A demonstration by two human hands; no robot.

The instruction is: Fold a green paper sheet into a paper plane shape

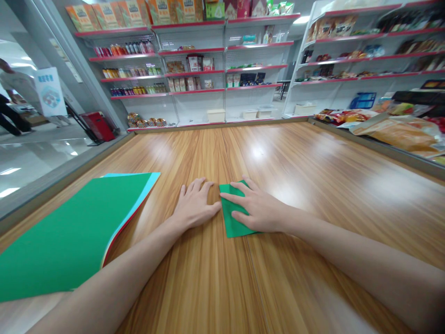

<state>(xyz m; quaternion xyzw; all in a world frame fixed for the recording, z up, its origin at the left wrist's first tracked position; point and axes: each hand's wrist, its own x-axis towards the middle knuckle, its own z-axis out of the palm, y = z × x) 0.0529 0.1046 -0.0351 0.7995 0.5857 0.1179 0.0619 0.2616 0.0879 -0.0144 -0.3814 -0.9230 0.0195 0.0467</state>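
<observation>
Green paper in a small, flat four-sided piece (233,226) lies at the centre of the frame under our right hand (260,208), fingers spread wide and gripping nothing, probably to keep it from sliding. Our left hand (194,204) is empty, fingers loosely parted, thumb just beside the paper's edge; we cannot tell whether they touch. Large coloured sheets, green uppermost (74,227), lie at frame left, perhaps kept aside for space on our glossy wood-grain table (208,287). White, red-edged stocked shelves (196,106) stand across the top.
</observation>
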